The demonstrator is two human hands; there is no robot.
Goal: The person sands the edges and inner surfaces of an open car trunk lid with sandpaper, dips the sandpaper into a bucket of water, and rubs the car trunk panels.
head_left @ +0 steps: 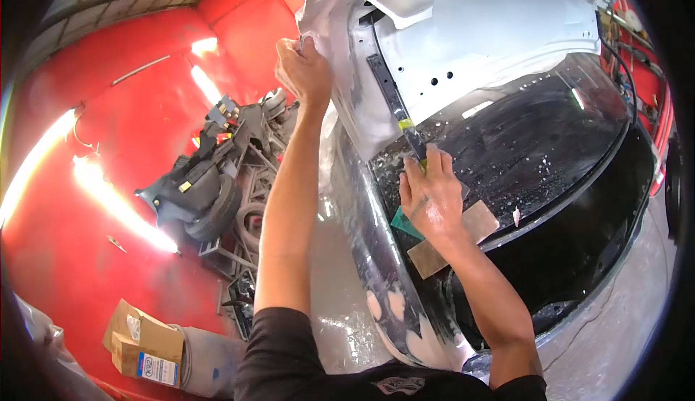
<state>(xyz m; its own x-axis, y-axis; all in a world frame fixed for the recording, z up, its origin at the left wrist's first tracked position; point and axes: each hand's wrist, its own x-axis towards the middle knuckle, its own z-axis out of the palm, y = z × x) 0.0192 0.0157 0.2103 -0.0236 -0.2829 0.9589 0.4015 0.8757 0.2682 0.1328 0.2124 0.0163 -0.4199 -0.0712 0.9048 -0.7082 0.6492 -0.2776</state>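
My left hand (pixel 305 74) is closed at the upper edge of a pale grey car body panel (pixel 347 61), its fingers curled and partly hidden. My right hand (pixel 434 197) is over a dusty black surface (pixel 521 137), fingers bent round the near end of a long, narrow black tool with yellow-green bands (pixel 391 93). The tool's far end lies against the pale panel; its exact kind is unclear. Beneath my right wrist lies a flat brown rectangular block (pixel 481 224). A green flat piece (pixel 405 223) pokes out left of that hand.
Pale crumbs and a small pinkish flake (pixel 516 216) lie on the black surface. Patches of filler (pixel 396 304) mark the car's near side. Dark car parts (pixel 206 184) are piled on the left by a red wall (pixel 101 111). A cardboard box (pixel 148 339) stands at lower left.
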